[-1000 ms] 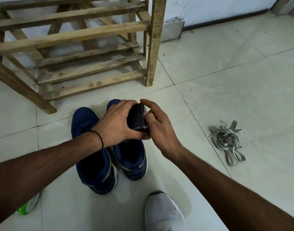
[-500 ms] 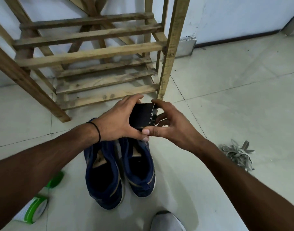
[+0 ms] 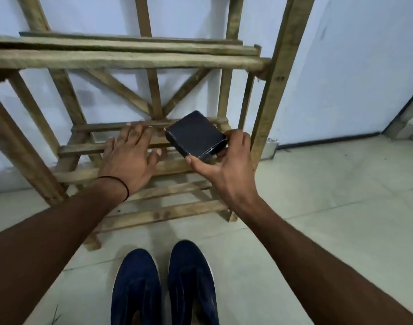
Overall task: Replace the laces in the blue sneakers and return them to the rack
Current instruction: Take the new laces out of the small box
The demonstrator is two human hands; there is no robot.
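The right hand (image 3: 226, 170) holds a small dark box (image 3: 196, 134). The thumb is on the near corner and the fingers curl round the far right edge. The box is tilted, with its far end up. The left hand (image 3: 130, 160) is just beside the box, on its left. Its fingers are straight and spread wide, and it holds nothing. It lies over the slats of the rack (image 3: 121, 59). I cannot tell if it really touches the wood. A thin black band (image 3: 124, 187) goes round that wrist.

Both hands reach in over the low shelf, under the top shelf. The box is over the slats, but I cannot tell if it sits on them.

The sneakers are not on the rack. The left sneaker (image 3: 136, 289) and the right sneaker (image 3: 192, 282) stand side by side on the floor (image 3: 318, 207), nearer the person than the hands are. Only their toes show, and I see no laces there.

I think the step now is to set the box on the shelf, out of the way. To do it well, make the box flat first. Put it down across two slats, not over a gap, or it may tip and drop through. The left hand can steady the rack. Let go only when the box sits firm. Leave room on the shelf for the sneakers.
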